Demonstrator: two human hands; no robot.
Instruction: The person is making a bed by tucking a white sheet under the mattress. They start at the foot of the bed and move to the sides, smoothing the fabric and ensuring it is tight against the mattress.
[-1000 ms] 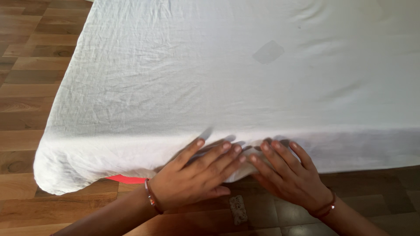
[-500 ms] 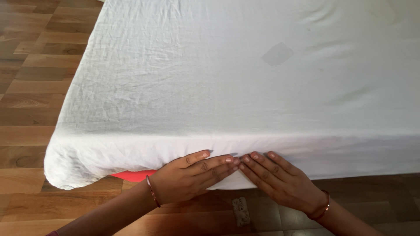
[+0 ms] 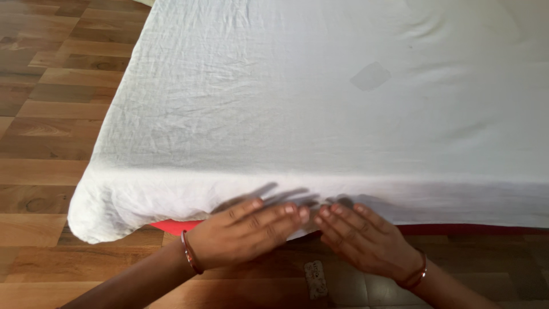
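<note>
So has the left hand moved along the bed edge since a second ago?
No, hardly: the left hand sits at the white sheet's hanging edge, just above the pale floor patch.

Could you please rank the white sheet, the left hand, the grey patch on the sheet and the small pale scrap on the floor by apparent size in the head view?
1. white sheet
2. left hand
3. grey patch and pale scrap: they look alike, and the scrap lies nearer the camera, so unranked.

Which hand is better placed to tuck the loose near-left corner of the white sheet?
Probably the left hand: it lies flat on the hanging edge of the wrinkled white cotton sheet, nearer that drooping corner. The right hand sits farther right.
</note>
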